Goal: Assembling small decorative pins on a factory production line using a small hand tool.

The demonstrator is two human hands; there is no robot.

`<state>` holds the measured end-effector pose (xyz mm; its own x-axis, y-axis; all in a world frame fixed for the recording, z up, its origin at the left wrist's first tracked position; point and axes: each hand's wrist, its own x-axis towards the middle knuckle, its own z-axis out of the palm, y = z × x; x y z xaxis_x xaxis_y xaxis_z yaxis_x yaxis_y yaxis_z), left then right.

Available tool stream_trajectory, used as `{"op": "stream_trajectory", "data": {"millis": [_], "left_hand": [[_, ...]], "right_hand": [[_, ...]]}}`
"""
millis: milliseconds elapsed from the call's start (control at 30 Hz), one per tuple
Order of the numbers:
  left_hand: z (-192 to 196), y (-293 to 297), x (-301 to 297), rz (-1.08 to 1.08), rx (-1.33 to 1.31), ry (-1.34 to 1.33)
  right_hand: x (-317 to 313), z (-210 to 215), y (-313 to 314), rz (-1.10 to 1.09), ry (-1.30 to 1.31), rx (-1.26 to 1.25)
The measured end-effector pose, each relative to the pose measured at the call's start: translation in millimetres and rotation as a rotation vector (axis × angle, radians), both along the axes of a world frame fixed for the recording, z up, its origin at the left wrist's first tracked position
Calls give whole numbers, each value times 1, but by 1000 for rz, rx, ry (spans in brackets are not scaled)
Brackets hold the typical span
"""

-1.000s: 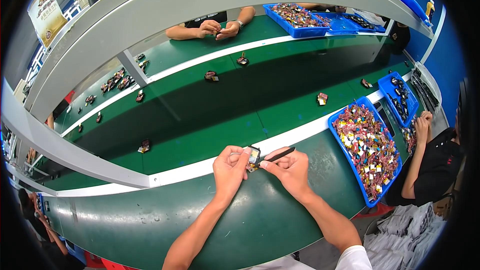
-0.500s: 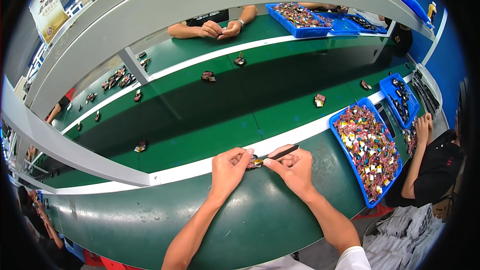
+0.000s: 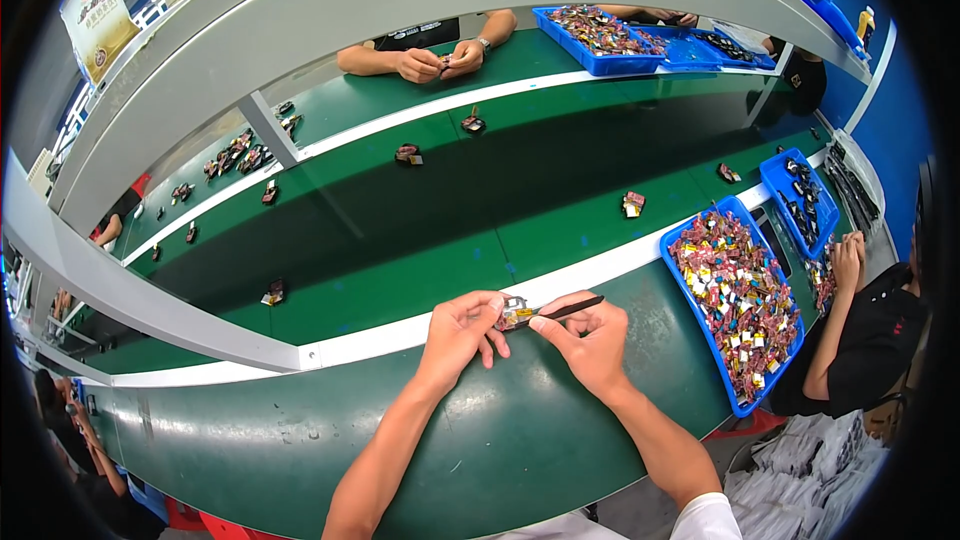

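Close to the white rail, my left hand (image 3: 456, 338) pinches a small electronic assembly (image 3: 516, 312) between thumb and index finger, with its other fingers loosely spread. The assembly shows pinkish, yellow and clear or silvery parts on a dark base. My right hand (image 3: 592, 340) is closed round a slim black tool (image 3: 580, 307), perhaps tweezers, whose wide end sticks up to the right. The tool's tip is at the assembly's right side; the right thumb and fingers partly hide it.
Right of my hands stands a blue tray (image 3: 708, 348) heaped with small pink, white and yellow parts. Beyond the white rail (image 3: 390, 345), a green belt (image 3: 450, 230) carries scattered assemblies. A grey frame (image 3: 150, 280) crosses above. Co-workers sit opposite and at right.
The assembly between my hands has been raised and tilted, so more of it shows. My left hand's lower fingers have spread out. Pieces on the belt have shifted slightly left.
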<state>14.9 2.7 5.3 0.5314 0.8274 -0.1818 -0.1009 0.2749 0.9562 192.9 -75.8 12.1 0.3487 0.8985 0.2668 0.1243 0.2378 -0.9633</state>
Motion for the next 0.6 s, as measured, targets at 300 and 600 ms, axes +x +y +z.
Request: {"op": "stream_trajectory", "data": {"millis": [300, 600], "left_hand": [[8, 2, -3, -129, -48, -204], [6, 2, -3, -111, -18, -225]], "right_hand": [[4, 0, 5, 23, 382, 10], [5, 9, 3, 31, 433, -113]]}}
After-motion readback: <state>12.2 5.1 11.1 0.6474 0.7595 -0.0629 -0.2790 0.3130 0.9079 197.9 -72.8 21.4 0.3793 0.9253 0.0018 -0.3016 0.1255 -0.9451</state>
